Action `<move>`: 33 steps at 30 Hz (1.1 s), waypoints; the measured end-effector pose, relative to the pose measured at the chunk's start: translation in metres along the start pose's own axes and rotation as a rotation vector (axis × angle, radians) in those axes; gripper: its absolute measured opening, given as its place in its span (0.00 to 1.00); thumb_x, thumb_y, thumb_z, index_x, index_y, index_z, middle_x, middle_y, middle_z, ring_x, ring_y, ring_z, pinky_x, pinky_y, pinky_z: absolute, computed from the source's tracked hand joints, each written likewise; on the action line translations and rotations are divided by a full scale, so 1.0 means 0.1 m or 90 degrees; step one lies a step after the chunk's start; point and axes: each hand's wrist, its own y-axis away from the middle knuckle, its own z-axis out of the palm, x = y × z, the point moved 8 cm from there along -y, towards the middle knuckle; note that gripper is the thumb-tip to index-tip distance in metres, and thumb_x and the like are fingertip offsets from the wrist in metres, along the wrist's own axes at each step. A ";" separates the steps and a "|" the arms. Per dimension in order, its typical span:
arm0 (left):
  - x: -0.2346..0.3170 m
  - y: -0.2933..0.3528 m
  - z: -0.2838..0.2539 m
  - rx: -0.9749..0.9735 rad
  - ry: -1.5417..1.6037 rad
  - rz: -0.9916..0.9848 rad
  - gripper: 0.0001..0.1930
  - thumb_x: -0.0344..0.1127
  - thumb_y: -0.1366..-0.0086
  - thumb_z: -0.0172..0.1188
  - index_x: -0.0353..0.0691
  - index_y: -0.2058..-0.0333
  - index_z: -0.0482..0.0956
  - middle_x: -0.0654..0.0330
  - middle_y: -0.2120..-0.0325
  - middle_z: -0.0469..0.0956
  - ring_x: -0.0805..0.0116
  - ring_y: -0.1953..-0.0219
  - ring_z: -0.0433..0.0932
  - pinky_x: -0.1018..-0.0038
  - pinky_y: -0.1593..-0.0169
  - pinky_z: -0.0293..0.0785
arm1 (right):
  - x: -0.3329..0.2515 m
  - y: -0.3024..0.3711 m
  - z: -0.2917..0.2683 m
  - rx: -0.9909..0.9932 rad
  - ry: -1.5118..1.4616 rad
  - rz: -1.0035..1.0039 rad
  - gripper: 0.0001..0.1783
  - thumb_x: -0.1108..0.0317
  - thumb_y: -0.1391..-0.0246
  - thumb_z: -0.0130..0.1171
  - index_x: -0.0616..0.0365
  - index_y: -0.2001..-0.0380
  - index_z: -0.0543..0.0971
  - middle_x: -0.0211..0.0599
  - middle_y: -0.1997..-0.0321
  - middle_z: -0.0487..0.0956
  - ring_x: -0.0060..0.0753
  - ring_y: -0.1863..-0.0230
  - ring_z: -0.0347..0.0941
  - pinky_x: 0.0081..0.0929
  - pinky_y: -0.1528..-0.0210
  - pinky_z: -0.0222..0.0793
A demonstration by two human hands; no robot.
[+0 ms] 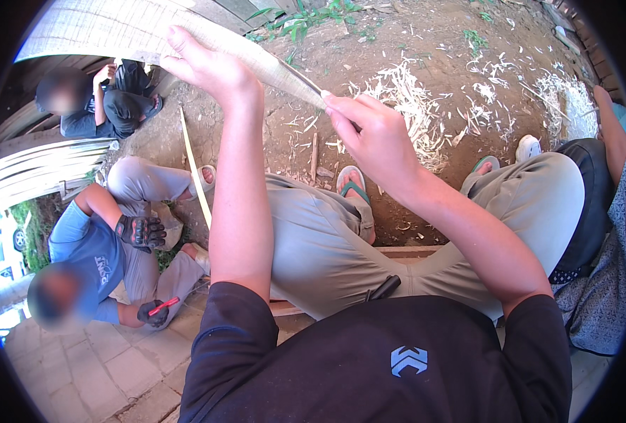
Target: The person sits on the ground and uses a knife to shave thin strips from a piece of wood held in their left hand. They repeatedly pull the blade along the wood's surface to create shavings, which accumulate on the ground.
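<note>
A broad, pale sheet with fine crossing lines, like split bamboo or woven strips, spans the upper left and tapers toward the right. My left hand holds its near edge, thumb on top, the other fingers mostly hidden. At the narrow end my right hand is closed, fingertips pinching the tip. Something dark shows at that tip and inside the fist; I cannot tell whether it is a tool. Both arms reach forward above my lap.
Pale shavings litter the dirt ground ahead. At left sits a person in a blue shirt, with dark gloves and a red-handled tool. Another person crouches farther back. A long pale strip leans beside my left arm. Someone sits close at right.
</note>
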 end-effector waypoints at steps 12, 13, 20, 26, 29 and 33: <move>-0.19 -0.17 -0.10 -0.108 0.038 -0.022 0.32 0.53 0.18 0.38 0.33 0.29 0.56 0.49 0.31 0.61 0.56 0.31 0.63 0.62 0.28 0.60 | 0.30 -0.09 0.02 -0.003 -0.021 0.051 0.13 0.71 0.39 0.63 0.48 0.52 0.88 0.44 0.71 0.80 0.43 0.72 0.78 0.35 0.67 0.74; -0.20 -0.19 -0.08 -0.129 0.056 -0.030 0.32 0.54 0.19 0.38 0.34 0.29 0.56 0.49 0.32 0.63 0.55 0.32 0.65 0.62 0.29 0.60 | 0.33 -0.11 0.03 -0.014 -0.030 0.063 0.14 0.71 0.39 0.63 0.47 0.52 0.88 0.44 0.70 0.81 0.42 0.71 0.78 0.34 0.67 0.74; -0.53 -0.32 0.00 -0.234 0.251 -0.215 0.32 0.60 0.22 0.41 0.40 0.33 0.63 0.48 0.40 0.72 0.51 0.40 0.72 0.52 0.33 0.66 | 0.74 -0.30 0.09 -0.024 -0.093 0.009 0.13 0.68 0.42 0.68 0.43 0.54 0.90 0.36 0.68 0.85 0.34 0.67 0.77 0.31 0.62 0.74; -0.50 -0.23 0.06 -0.398 0.341 -0.265 0.33 0.59 0.22 0.42 0.35 0.34 0.65 0.47 0.49 0.79 0.53 0.47 0.80 0.55 0.42 0.76 | 0.69 -0.40 -0.01 0.006 -0.020 -0.097 0.12 0.71 0.41 0.68 0.47 0.55 0.90 0.34 0.65 0.88 0.28 0.64 0.78 0.27 0.61 0.74; -0.38 -0.17 0.16 -0.470 0.337 -0.268 0.36 0.62 0.23 0.40 0.33 0.33 0.62 0.41 0.47 0.78 0.48 0.46 0.79 0.53 0.40 0.75 | 0.66 -0.47 -0.06 -0.005 -0.022 -0.126 0.13 0.72 0.44 0.69 0.47 0.56 0.91 0.33 0.65 0.88 0.28 0.63 0.78 0.28 0.60 0.74; -0.25 -0.10 0.24 -0.500 0.300 -0.269 0.40 0.65 0.25 0.42 0.32 0.32 0.59 0.36 0.41 0.74 0.45 0.41 0.77 0.51 0.37 0.73 | 0.58 -0.51 -0.17 -0.006 0.011 -0.207 0.17 0.76 0.49 0.71 0.44 0.56 0.91 0.32 0.65 0.88 0.29 0.64 0.77 0.29 0.60 0.74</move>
